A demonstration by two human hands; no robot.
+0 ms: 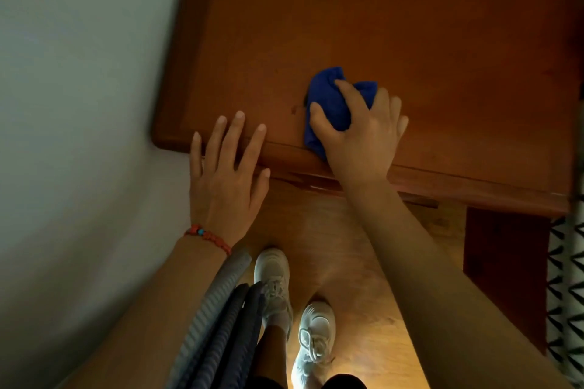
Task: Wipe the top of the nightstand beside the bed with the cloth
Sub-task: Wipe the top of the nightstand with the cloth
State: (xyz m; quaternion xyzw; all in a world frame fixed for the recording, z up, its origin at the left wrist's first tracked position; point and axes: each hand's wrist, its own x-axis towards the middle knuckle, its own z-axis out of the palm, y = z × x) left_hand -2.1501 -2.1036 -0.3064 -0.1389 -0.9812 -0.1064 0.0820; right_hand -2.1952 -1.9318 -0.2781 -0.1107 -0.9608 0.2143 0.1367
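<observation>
The nightstand (pixel 379 25) has a reddish-brown wooden top that fills the upper part of the head view. A bunched blue cloth (pixel 328 98) lies on the top near its front edge. My right hand (pixel 360 136) presses down on the cloth, with fingers wrapped over it. My left hand (pixel 226 174) is spread flat, fingers apart, with its fingertips resting on the front edge near the left corner. It holds nothing. A red bead bracelet circles the left wrist.
A pale wall (pixel 79 104) runs along the nightstand's left side. Below is a wooden floor (pixel 357 262) with my two white sneakers (pixel 316 335). Patterned bedding (pixel 565 294) shows at the right edge, beside a dark red panel (pixel 505 262).
</observation>
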